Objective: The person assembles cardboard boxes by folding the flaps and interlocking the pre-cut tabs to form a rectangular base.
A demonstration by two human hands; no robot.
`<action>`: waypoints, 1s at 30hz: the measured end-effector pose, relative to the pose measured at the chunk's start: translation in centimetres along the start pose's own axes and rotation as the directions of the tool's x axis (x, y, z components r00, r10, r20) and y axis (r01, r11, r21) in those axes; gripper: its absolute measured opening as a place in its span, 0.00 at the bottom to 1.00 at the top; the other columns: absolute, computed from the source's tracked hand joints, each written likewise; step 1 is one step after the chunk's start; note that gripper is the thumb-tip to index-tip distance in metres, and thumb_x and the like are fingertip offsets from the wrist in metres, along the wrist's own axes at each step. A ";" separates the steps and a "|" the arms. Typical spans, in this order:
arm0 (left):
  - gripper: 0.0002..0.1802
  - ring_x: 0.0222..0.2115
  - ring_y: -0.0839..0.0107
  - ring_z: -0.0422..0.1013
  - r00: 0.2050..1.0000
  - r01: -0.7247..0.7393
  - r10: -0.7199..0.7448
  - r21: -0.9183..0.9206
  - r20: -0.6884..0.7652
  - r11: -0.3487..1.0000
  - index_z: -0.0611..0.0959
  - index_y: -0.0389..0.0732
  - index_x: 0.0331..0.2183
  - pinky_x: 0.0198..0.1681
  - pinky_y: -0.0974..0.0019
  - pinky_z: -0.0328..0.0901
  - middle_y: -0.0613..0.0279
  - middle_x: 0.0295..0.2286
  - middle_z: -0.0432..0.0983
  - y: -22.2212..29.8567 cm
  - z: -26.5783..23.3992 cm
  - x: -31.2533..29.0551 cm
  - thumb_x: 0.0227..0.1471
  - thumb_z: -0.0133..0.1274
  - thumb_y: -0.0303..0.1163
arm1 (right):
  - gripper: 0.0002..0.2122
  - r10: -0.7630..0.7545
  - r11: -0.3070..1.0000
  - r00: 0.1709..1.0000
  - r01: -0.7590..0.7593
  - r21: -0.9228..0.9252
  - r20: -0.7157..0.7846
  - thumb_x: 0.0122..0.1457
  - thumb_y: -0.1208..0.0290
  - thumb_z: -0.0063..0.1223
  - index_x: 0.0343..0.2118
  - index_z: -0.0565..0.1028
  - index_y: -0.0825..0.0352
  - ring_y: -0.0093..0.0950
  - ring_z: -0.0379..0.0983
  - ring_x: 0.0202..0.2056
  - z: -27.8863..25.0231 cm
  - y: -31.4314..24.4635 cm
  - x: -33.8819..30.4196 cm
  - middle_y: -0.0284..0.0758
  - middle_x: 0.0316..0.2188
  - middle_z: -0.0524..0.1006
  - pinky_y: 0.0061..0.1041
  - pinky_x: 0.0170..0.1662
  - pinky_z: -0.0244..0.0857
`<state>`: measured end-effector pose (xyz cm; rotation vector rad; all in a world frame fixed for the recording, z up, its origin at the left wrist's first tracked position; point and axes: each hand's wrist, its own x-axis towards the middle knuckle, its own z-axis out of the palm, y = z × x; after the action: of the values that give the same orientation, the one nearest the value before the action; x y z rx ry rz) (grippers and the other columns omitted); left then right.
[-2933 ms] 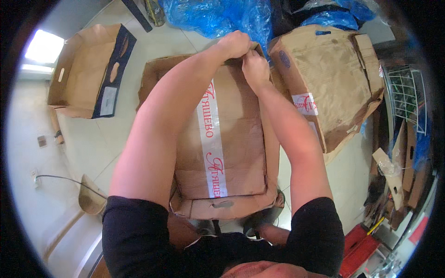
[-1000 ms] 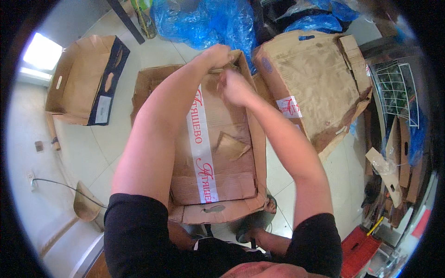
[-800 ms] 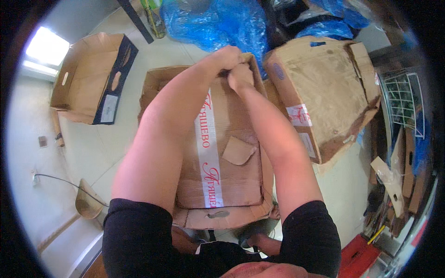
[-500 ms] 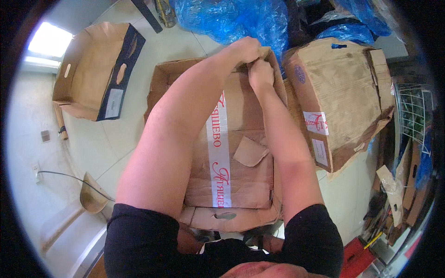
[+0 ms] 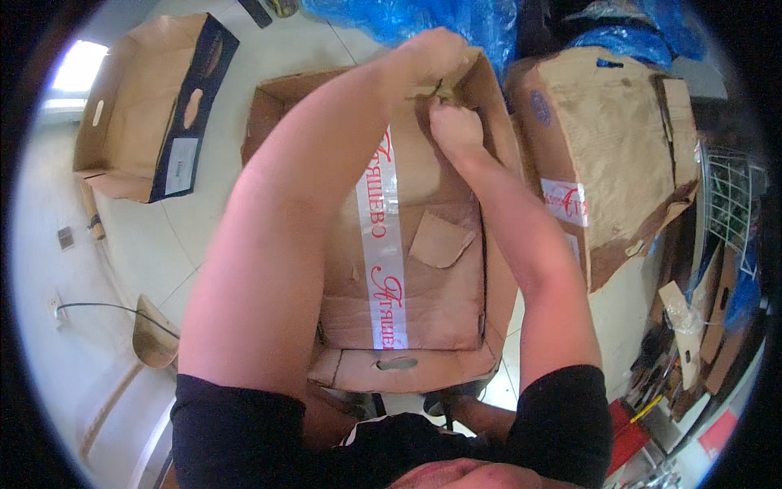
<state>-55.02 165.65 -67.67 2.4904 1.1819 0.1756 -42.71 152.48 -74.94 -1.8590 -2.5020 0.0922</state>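
Across the pale tiled floor [image 5: 213, 167], a bare lane runs along the left of the central brown carton [image 5: 440, 179], which lies open side up before the person's legs. Close on its right, a stained carton [image 5: 627, 155] leaves little room at the far end; the gap widens toward the person. Well apart at left stands an open carton with a dark blue side [image 5: 147, 106]. Crumpled blue film [image 5: 399, 18] crowds the far wall. The left forearm hides part of the central carton's left side. Left hand [image 5: 440, 53]: fingers bent at the far wall near its right corner; grip hidden. Right hand [image 5: 456, 126]: fingers curled in, inside that corner; cannot tell whether it holds the small dark sliver [image 5: 438, 88] at its fingertips. One loose cardboard piece [image 5: 440, 240] lies on the carton's bottom.
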 end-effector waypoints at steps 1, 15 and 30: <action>0.22 0.44 0.43 0.77 1.000 0.024 -0.023 -0.011 0.014 1.000 0.85 0.37 0.42 0.50 0.45 0.71 0.40 0.39 0.82 0.6 -0.1 -0.2 0.61 0.54 0.47 | 0.12 0.053 0.998 0.999 -0.053 0.021 0.008 0.68 0.68 0.42 0.33 0.76 0.68 0.49 0.82 0.30 -0.1 0.6 -0.2 0.50 0.30 0.82 0.47 0.33 0.76; 0.19 0.45 0.43 0.77 0.994 0.104 -0.103 -0.021 0.046 0.994 0.84 0.39 0.44 0.50 0.45 0.72 0.40 0.41 0.81 2.6 -0.4 -1.6 0.63 0.51 0.45 | 0.11 0.469 0.643 0.861 -0.181 0.744 -0.196 0.68 0.69 0.53 0.33 0.78 0.72 0.29 0.81 0.21 -4.1 -1.7 -7.0 0.42 0.19 0.79 0.29 0.27 0.71; 0.27 0.60 0.47 0.64 0.884 -0.161 -0.042 -0.386 -0.466 0.908 0.74 0.41 0.59 0.65 0.51 0.59 0.46 0.58 0.70 3.4 -0.9 -5.3 0.60 0.54 0.38 | 0.22 -0.048 0.787 0.950 0.227 0.573 -0.310 0.63 0.70 0.59 0.60 0.70 0.64 0.43 0.69 0.60 -15.0 -9.1 -16.0 0.47 0.61 0.69 0.40 0.58 0.69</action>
<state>-56.16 159.91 -65.25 2.1543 1.0865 0.9885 -45.96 135.01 -59.14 -1.3139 -2.0617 0.5210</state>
